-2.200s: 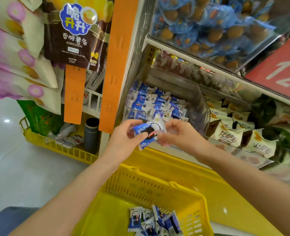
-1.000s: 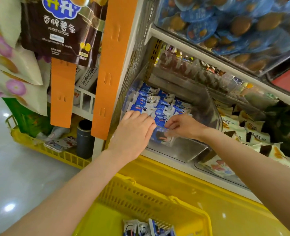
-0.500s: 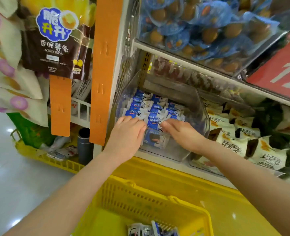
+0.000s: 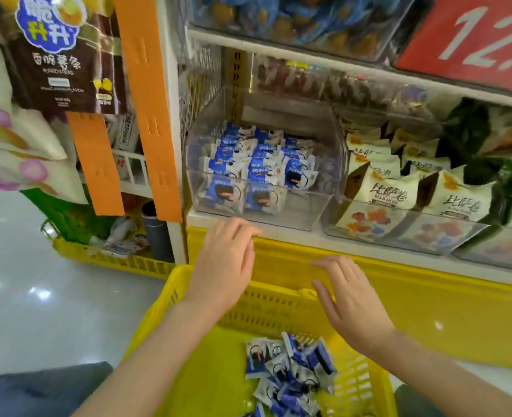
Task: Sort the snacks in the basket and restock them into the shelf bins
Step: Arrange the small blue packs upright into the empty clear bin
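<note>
At far left, a brown chip bag (image 4: 59, 52) hangs above pale flowered bags (image 4: 14, 152), and two orange strips (image 4: 146, 109) run down beside them. Low down, a yellow crate (image 4: 113, 261) holds odds and ends, and a dark tube (image 4: 156, 233) stands upright by its right end. Next comes the shelf (image 4: 339, 240), where a clear bin (image 4: 304, 207) sits against the wire side wall. Blue packs (image 4: 257, 158) stand on edge in neat rows across the bin's left and middle. Just under the bin the left hand (image 4: 227, 266) is spread flat, palm down, fingers straight and holding nothing. Its fingertips reach the shelf's front edge, though I cannot tell whether they touch it. Beneath both arms sits the yellow basket (image 4: 278, 311), with a loose heap (image 4: 290, 374) of the same blue packs jumbled on its bottom, toward the right side. The right hand (image 4: 351, 302) hovers over the basket's far rim, flat and empty too, fingers straight and slightly apart, well below the bin. Right of the clear bin, a second bin (image 4: 447, 236) holds cream packs (image 4: 390, 191) with green ones behind. Above, a top bin (image 4: 278, 19) carries round blue-wrapped snacks, and a red sign (image 4: 474, 34) with white numerals hangs at far right.
</note>
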A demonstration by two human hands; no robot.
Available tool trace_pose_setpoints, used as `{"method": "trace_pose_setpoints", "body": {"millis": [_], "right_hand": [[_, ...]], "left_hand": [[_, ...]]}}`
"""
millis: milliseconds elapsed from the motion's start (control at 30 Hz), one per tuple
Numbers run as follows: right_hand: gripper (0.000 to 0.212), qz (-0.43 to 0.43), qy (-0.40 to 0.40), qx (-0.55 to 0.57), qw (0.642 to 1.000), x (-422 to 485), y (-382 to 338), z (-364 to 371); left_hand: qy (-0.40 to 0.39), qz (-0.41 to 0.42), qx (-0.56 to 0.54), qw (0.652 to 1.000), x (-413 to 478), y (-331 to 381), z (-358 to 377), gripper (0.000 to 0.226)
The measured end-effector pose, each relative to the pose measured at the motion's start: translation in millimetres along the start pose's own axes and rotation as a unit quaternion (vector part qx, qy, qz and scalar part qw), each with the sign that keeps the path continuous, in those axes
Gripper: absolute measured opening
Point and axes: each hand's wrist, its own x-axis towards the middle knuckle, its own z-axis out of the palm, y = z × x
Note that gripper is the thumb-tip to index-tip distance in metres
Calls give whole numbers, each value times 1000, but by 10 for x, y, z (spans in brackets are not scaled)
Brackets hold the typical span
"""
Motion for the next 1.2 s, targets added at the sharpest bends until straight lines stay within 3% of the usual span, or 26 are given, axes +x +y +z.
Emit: {"method": "trace_pose_setpoints", "body": {"millis": [100,233,433,567,800,1033,1200], "right_hand": [[37,41,-108,-3,993,-391,75,373],[37,120,-322,3,939,-829,266,1012],[48,212,-477,52,851,-1142,456,1704],[55,261,-499,73,823,-1286,515,1993],[51,277,-473,19,836,-1327,534,2209],[26,276,-454,8,847,-1290,574,2224],[25,316,-437,51,840,-1231,582,2046]], "left_hand": [[-126,-41,0,991,-487,-7,400,27],[-283,-128,8,950,-1106,-252,988,29],[-466,-240,-15,851,-1803,-618,1579,32],[-546,-310,-65,776,-2158,-737,1816,40],[-641,-310,-78,698,-2436,-777,1993,52],[-636,-352,-86,681,-2539,-734,2036,53],[-605,-417,-144,662,-2444,-790,1945,50]]}}
